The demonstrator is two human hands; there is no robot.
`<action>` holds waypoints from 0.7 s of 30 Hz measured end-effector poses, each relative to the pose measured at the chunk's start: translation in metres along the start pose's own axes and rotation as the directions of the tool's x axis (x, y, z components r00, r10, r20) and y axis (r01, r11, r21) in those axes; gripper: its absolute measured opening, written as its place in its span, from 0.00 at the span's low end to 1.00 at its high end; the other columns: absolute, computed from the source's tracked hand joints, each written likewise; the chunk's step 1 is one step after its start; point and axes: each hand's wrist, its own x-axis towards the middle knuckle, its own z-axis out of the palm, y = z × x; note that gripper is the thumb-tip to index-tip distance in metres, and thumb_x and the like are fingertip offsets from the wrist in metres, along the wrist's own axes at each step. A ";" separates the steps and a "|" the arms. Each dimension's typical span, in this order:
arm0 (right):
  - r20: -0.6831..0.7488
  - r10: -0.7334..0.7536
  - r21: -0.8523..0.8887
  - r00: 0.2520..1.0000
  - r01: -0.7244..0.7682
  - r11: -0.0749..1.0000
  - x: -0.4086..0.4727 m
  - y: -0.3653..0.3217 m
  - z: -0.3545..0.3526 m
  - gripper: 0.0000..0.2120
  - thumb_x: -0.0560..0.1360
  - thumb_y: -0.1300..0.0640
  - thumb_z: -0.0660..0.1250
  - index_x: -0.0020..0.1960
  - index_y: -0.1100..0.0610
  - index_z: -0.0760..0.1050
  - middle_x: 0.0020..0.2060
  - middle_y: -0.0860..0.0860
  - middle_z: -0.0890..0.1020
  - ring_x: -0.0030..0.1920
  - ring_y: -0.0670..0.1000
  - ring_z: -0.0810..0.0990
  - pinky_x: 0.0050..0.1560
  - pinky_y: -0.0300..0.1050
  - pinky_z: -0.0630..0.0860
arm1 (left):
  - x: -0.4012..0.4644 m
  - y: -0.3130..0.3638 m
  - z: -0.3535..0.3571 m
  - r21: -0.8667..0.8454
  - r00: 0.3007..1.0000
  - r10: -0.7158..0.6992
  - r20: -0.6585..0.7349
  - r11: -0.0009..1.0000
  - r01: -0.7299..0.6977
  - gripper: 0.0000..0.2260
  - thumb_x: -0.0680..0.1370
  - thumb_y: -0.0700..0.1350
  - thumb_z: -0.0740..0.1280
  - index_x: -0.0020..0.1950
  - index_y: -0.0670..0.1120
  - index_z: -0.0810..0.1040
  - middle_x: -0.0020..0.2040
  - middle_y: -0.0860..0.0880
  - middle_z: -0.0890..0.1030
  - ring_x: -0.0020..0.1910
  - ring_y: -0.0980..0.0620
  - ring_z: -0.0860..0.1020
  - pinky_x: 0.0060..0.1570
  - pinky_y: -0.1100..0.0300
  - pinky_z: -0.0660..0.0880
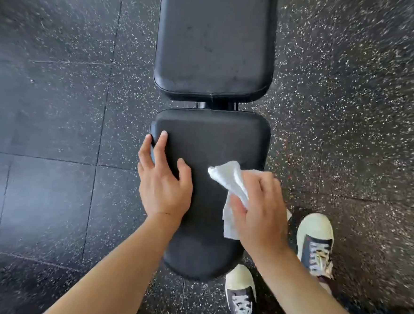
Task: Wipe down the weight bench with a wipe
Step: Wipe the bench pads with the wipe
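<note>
A black padded weight bench runs up the middle of the view, with a seat pad [212, 137] near me and a longer back pad [215, 39] beyond a narrow gap. My left hand [162, 178] rests flat on the seat pad's left edge, fingers spread and curling over the side. My right hand [261, 207] presses a crumpled white wipe [231, 180] onto the right side of the seat pad. Part of the wipe is hidden under my fingers and palm.
Dark speckled rubber floor tiles [56, 121] surround the bench. My two feet in pale-toed sneakers stand at the bench's right, one [239, 299] beside the seat's near end, the other [316, 240] further right. A black metal frame bar [204, 105] shows in the gap between the pads.
</note>
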 end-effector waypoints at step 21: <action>-0.257 0.278 0.256 0.925 -0.212 0.943 0.100 0.022 0.013 0.09 0.76 0.54 0.64 0.54 0.55 0.69 0.49 0.48 0.70 0.45 0.52 0.70 0.44 0.47 0.67 | 0.002 -0.007 0.006 -0.018 0.999 0.017 -0.035 1.000 -0.018 0.27 0.78 0.56 0.58 0.78 0.63 0.63 0.78 0.56 0.61 0.74 0.45 0.70 0.54 0.45 0.74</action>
